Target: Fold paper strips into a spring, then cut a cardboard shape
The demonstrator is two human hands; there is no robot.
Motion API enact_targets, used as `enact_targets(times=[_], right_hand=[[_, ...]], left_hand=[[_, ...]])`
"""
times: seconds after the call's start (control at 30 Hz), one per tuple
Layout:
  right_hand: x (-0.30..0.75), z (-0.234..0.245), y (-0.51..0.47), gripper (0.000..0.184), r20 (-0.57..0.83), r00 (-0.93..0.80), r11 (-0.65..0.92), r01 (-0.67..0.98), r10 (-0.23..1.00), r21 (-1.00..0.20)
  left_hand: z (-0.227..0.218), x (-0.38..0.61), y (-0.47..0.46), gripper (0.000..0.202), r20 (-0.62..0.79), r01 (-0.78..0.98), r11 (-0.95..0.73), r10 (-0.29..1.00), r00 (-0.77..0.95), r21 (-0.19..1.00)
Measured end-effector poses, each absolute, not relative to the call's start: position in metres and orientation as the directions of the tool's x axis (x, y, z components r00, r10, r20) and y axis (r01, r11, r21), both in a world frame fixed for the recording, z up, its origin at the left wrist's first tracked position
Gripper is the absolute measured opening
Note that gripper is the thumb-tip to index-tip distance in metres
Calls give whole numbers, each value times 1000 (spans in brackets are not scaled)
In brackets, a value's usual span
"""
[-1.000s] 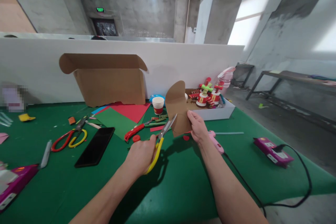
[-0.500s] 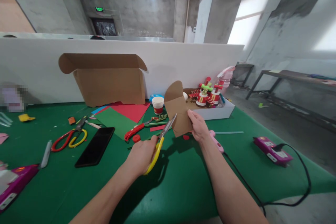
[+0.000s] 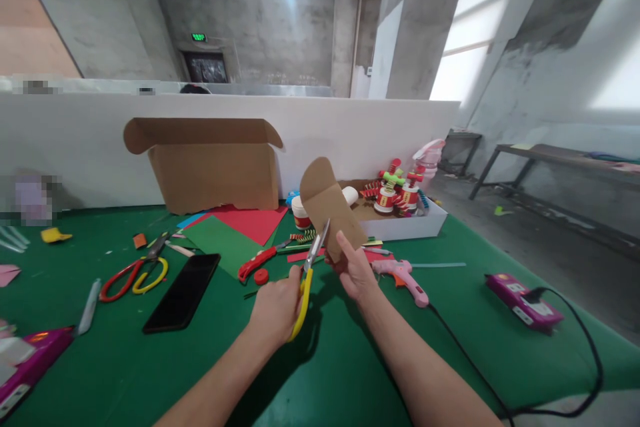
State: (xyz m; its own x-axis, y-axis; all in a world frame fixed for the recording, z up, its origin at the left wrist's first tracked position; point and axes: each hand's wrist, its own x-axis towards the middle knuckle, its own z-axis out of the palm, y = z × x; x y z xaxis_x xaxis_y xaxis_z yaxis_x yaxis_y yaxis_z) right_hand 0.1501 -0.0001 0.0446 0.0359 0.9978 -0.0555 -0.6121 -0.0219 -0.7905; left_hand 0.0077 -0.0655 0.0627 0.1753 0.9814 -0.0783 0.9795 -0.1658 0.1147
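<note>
My left hand (image 3: 277, 307) is closed round the yellow handles of a pair of scissors (image 3: 309, 273), whose blades point up and away. The blade tips lie close against the cardboard piece (image 3: 333, 203); I cannot tell whether it sits between them. My right hand (image 3: 354, 270) pinches the lower edge of that cardboard, thumb on top, holding it tilted above the table. The piece is brown with a rounded flap at its top. Just right of my right hand lies a pink glue gun (image 3: 407, 280). A red utility knife (image 3: 260, 261) rests left of the scissors.
On the green table (image 3: 115, 367) are a phone (image 3: 184, 293), red-and-yellow scissors (image 3: 135, 273) and coloured paper (image 3: 250, 221). A cardboard box (image 3: 215, 177) stands against the white partition (image 3: 320, 127). A white-sided tray (image 3: 407, 228) holds paper-cup figures. A purple power strip (image 3: 523, 300) lies right.
My right hand has shifted left and down along the cardboard, which now leans further left. The scissors have turned more upright. The view has tilted up slightly.
</note>
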Motion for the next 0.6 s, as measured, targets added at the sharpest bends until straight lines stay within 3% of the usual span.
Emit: enact_targets(times=[0.1,0.3,0.6], right_hand=[[149,45,1,49,-64,127,34,-647,990,-762],[151,43,5,46,0,151,93,-608,988,-788],[148,42,4,48,28,141,112,-631,990,-768]], left_hand=[[63,11,-67,27,-109,981,-163,979,174,103],[70,13,-68,27,-141,991,-123,981,129,51],[57,12,-63,24,-107,980,-125,984,142,156]])
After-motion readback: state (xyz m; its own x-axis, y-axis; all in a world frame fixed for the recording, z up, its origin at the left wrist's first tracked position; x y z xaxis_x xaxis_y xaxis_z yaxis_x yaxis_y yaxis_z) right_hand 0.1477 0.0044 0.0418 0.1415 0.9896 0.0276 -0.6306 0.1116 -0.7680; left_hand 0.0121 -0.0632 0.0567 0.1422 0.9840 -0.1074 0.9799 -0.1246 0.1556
